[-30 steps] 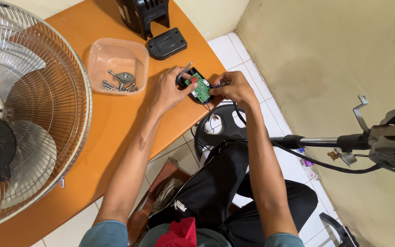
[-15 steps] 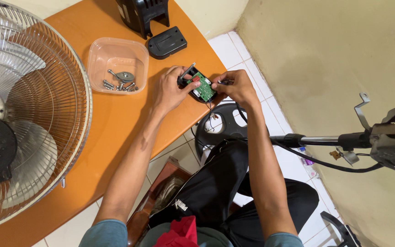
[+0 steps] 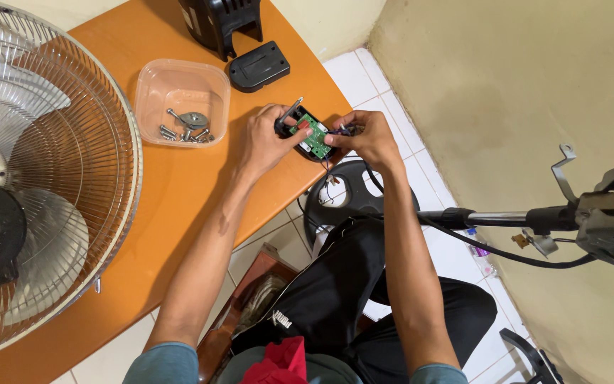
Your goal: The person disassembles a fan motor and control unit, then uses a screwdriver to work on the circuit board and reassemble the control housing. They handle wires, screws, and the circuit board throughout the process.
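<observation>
1. At the edge of an orange wooden tabletop [image 3: 179, 192], the left hand [image 3: 264, 142] grips a small black plastic housing holding a green circuit board [image 3: 314, 141], fingers curled around its side.
2. The right hand [image 3: 367, 139] pinches the board's far end, fingertips pressed together on it.
3. A thin grey tool [image 3: 289, 112] juts up beside the left thumb.
4. The step appears to be working the board in its housing; the next move calls for a steady grip and care with the thin wires below.
5. A clear plastic tub of screws [image 3: 181, 102] sits near, left of the hands.
</observation>
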